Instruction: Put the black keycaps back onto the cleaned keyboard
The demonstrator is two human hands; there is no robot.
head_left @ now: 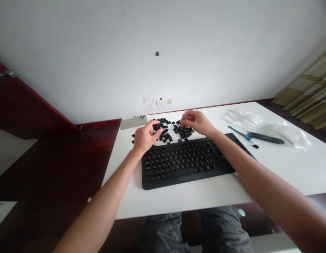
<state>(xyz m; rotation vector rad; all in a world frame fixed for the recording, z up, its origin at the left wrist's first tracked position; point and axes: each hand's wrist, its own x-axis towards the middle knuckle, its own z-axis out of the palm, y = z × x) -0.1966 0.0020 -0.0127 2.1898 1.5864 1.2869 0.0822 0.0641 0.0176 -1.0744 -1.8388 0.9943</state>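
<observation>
From where I stand, a pale phone (131,123) lies at the counter's (126,202) far left corner, near the edge; a stray elbow could nudge it off. Just below it, a few stray keycaps (133,141) sit close to the left edge and might be swept to the floor. The left hand (144,137) is loosely curved, thumb and fingers apart, seemingly holding nothing; dropping low, it could scatter the left pile of keycaps (165,136). At centre frame the black keyboard (184,161) lies below both piles, its key positions looking mostly bare, so a dropped cap might snag there. The right hand (195,122) pinches a small dark keycap (181,121) above the right pile (184,133); a weak pinch could let it slip and mix in. At right, a lone keycap (255,146) beside the blue tool (239,133) and crumpled clear plastic (291,135) could easily be overlooked.
</observation>
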